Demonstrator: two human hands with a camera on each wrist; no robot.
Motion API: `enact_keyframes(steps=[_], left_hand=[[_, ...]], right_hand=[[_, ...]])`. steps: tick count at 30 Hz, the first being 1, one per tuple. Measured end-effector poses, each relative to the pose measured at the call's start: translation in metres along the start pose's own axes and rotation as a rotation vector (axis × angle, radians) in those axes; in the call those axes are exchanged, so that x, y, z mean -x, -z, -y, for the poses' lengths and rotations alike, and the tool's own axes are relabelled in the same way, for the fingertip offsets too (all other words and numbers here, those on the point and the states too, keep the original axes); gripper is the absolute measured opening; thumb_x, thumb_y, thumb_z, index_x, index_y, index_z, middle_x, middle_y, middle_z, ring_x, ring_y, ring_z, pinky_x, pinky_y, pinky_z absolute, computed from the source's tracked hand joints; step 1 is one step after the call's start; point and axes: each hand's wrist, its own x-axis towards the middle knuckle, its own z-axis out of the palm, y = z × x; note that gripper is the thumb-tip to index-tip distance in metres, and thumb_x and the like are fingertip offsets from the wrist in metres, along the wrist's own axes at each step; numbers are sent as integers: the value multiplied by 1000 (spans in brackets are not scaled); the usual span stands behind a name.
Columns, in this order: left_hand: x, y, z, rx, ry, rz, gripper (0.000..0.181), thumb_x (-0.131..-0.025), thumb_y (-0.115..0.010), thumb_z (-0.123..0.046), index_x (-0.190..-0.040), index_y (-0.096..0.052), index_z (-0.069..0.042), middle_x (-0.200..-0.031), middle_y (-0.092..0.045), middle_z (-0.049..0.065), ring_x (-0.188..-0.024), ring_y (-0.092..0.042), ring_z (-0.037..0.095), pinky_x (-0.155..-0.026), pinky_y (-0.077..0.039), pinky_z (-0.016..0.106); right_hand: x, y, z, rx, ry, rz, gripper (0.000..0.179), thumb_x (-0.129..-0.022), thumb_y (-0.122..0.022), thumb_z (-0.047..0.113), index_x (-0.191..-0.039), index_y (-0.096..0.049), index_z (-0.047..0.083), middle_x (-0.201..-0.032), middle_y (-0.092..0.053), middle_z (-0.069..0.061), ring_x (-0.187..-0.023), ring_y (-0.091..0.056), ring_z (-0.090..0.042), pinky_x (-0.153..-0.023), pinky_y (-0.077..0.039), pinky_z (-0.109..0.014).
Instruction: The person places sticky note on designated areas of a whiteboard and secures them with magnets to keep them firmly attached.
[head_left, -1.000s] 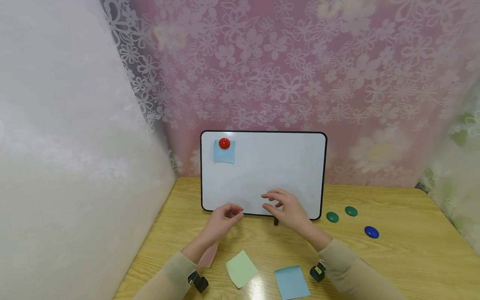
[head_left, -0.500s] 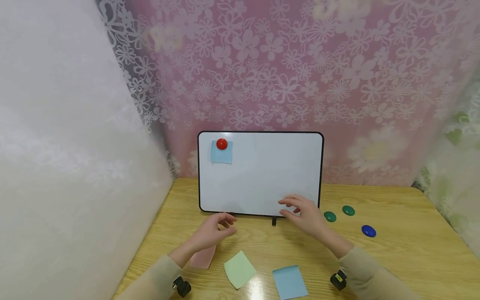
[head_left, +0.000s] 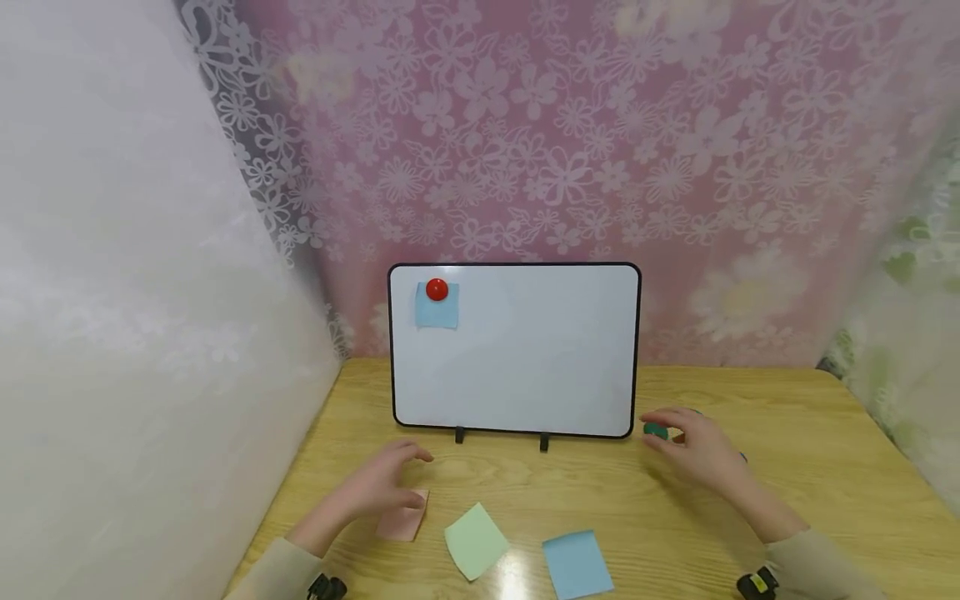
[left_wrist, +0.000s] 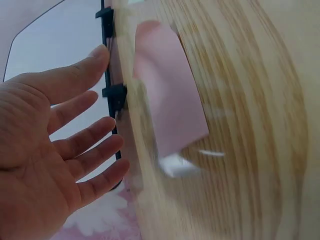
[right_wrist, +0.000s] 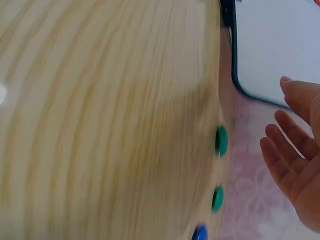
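My left hand (head_left: 367, 485) is over the pink sticky note (head_left: 401, 525) at the table's left, fingers apart and holding nothing. The left wrist view shows the note (left_wrist: 172, 95) with one end curling up beside the open palm. On the right, my right hand (head_left: 705, 454) hovers around a green round magnet (head_left: 656, 431), which shows between thumb and fingers in the head view. From the right wrist, the fingers are loosely bent with nothing in them, and both green magnets (right_wrist: 221, 140) lie on the wood. A blue magnet (right_wrist: 200, 233) is mostly hidden behind the hand in the head view.
A whiteboard (head_left: 517, 358) stands on small black feet (head_left: 544, 442) at the back. A red magnet (head_left: 437, 289) pins a blue sticky note (head_left: 437, 317) at its upper left. Light green (head_left: 477, 542) and blue (head_left: 577, 565) sticky notes lie near the front. Walls flank the table.
My hands have drawn apart from in front of the whiteboard: the left back and down to the pink note, the right across to the green magnets. The view has shifted slightly.
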Motion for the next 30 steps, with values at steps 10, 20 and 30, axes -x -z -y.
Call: enact_keyframes(steps=[10,20,30], left_hand=[[23,7,12,-139,20,32,65,-71,-100,-13,-127,-70,-1,-122,-65,7,-114,-63,30,-102,-53,55],[24,8,12,-168,40,59,57,-71,-100,-12,-119,-71,-7,-107,-60,0,-100,-56,19,-88,-54,42],[16,0,11,-190,64,101,47,-75,-98,-8,-113,-71,-9,-104,-59,-1,-96,-55,18,-83,-54,39]], right_hand=[[41,48,-58,99,-168,57,47,-100,-79,22,-138,-67,-3,-139,-58,-36,-109,-66,-55,-82,-59,-60],[49,68,-81,214,-208,163,64,-96,-83,35,-138,-64,-8,-137,-57,-42,-123,-51,-67,-94,-47,-76],[49,69,-88,199,-219,222,69,-94,-85,38,-138,-63,-10,-131,-63,-39,-116,-60,-60,-89,-53,-69]])
